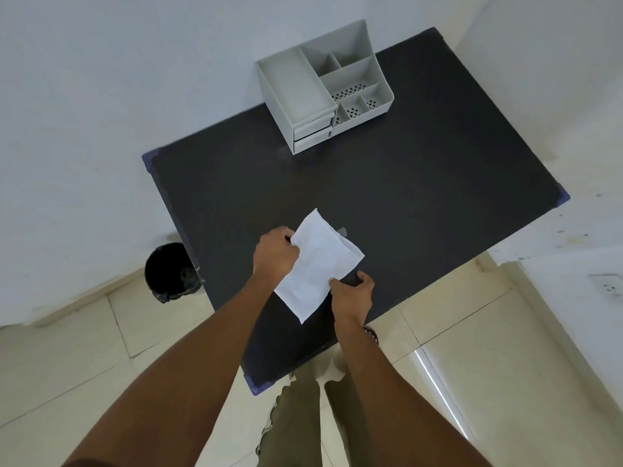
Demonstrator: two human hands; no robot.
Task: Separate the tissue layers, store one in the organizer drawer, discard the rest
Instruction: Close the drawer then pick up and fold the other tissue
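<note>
A: Both hands on the white tissue [317,264], held over the near part of the dark tabletop [387,183].

B: Left hand [274,256] has its grip closed on the upper left edge. Right hand [354,294] pinches the lower right edge, thumb on top.

A: The sheet looks creased. Whether the layers have parted, I cannot tell.

B: The grey organizer [323,85] sits at the far edge of the tabletop, against the wall, two drawers [312,131] stacked on its near left face.

A: A black bin [170,271] stands on the floor, just left of the tabletop.
</note>
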